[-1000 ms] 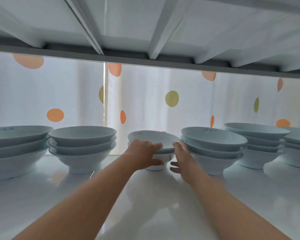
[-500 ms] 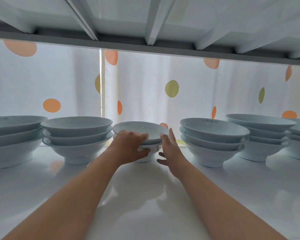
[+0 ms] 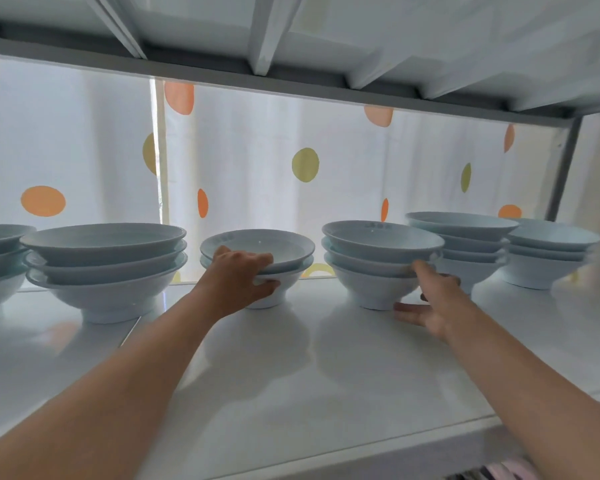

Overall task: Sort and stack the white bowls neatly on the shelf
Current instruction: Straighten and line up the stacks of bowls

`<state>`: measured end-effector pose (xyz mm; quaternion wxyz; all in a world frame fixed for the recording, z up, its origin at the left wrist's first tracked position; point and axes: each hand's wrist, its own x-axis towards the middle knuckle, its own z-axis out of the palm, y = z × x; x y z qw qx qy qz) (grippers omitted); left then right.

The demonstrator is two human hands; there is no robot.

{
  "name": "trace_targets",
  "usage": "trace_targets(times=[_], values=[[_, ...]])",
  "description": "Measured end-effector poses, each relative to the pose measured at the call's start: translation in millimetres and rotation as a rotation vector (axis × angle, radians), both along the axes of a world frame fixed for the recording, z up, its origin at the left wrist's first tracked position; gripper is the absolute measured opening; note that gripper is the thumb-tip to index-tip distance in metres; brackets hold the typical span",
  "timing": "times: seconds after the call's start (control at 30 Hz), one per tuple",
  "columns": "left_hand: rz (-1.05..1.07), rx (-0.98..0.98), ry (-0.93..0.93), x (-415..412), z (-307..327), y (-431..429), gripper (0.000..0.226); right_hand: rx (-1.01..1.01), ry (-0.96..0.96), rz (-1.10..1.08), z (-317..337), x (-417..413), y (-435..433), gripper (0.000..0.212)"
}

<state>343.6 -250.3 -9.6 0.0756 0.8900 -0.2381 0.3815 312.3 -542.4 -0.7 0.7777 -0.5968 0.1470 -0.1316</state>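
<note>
right hand (image 3: 430, 303) moved rightward, grip wide, left hand (image 3: 239, 275) holding bowls (image 3: 286, 249), glossy shelf (image 3: 291, 393), dotted curtain (image 3: 257, 150)

A glossy white shelf (image 3: 274, 393) carries six stacks of white bowls (image 3: 104, 268) in a row toward its back edge, among them a two-bowl stack (image 3: 278, 247) near the middle.
</note>
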Motion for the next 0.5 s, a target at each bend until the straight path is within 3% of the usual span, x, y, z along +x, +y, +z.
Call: trace_targets(times=[0.1, 0.5], values=[[-0.011, 0.005, 0.0, 3, 0, -7, 0.026, 0.068, -0.09, 0.083, -2, 6, 11, 0.073], [0.021, 0.025, -0.05, 10, 1, -6, 0.026, 0.025, -0.168, 0.099, -10, 40, 19, 0.077]])
